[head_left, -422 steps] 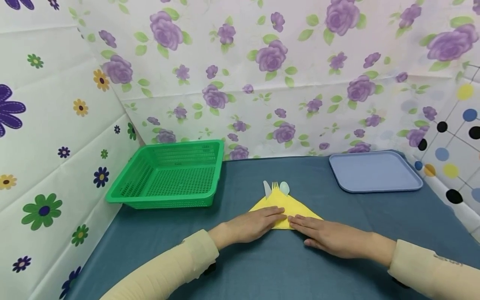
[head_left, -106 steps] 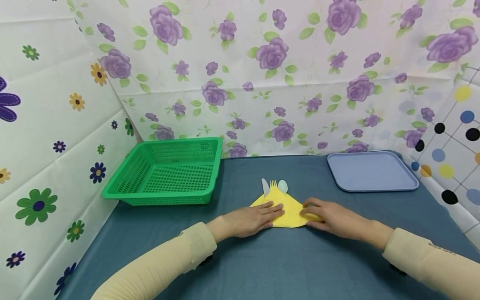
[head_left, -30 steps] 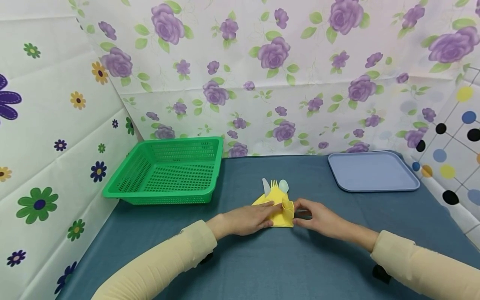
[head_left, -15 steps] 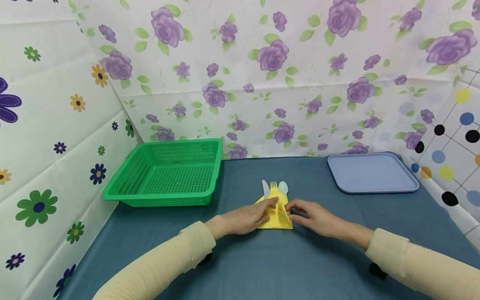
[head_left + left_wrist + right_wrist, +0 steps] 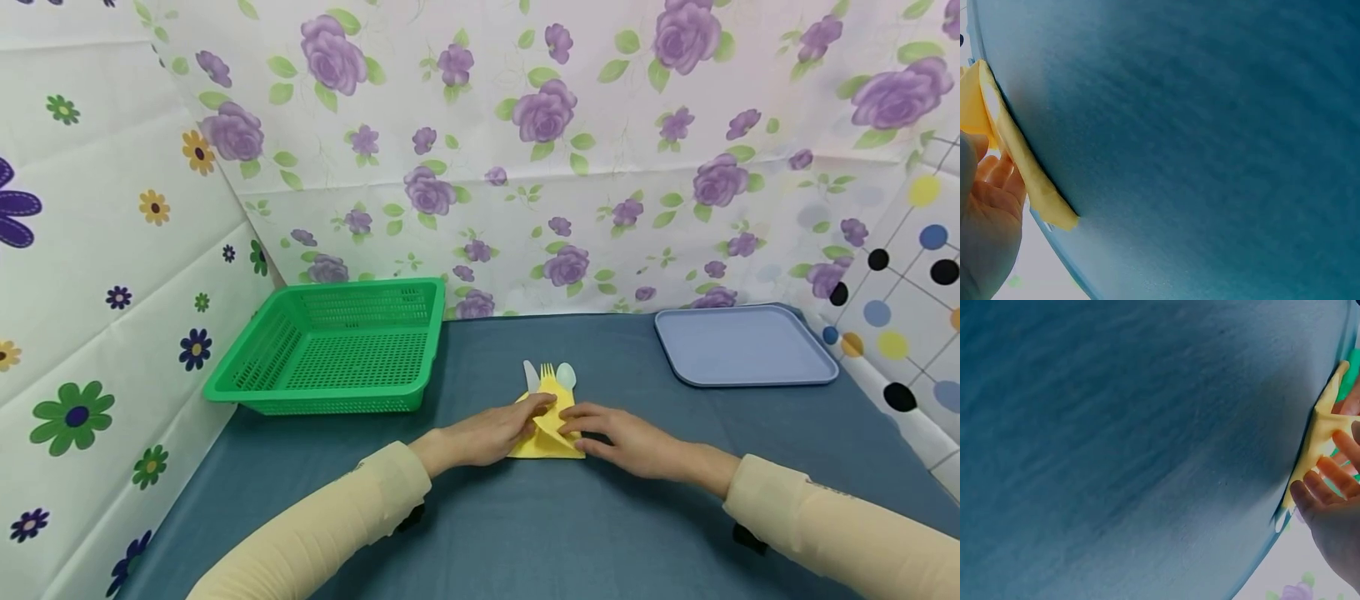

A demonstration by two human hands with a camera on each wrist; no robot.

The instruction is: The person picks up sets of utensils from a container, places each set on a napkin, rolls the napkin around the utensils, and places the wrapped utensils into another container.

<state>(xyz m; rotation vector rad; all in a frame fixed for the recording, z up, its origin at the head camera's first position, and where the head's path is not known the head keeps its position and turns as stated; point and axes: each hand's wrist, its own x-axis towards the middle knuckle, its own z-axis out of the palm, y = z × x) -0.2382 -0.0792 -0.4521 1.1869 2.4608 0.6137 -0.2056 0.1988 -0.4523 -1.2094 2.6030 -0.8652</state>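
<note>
A yellow paper napkin [image 5: 551,442] lies folded in the middle of the table, its bottom edge flat and a loose fold standing across its front. A pale knife [image 5: 532,377], a yellow fork [image 5: 548,372] and a pale spoon [image 5: 566,376] stick out of its top; their lower parts are hidden. My left hand [image 5: 491,433] rests on the napkin's left side, fingers reaching over it and thumb beside the fold. From the right, my right hand [image 5: 633,442] touches the fold with its fingertips, fingers loosely spread in the right wrist view.
A green plastic basket [image 5: 322,392] with perforated sides stands at the back left. At the back right lies a blue-grey tray [image 5: 750,346]. Flowered sheets [image 5: 480,125] hang behind and at the sides of the blue-covered table [image 5: 495,533].
The napkin's right side has been folded inward, making it narrower. My right hand has moved left with the fold, and my left hand's fingers have lifted and drawn slightly back.
</note>
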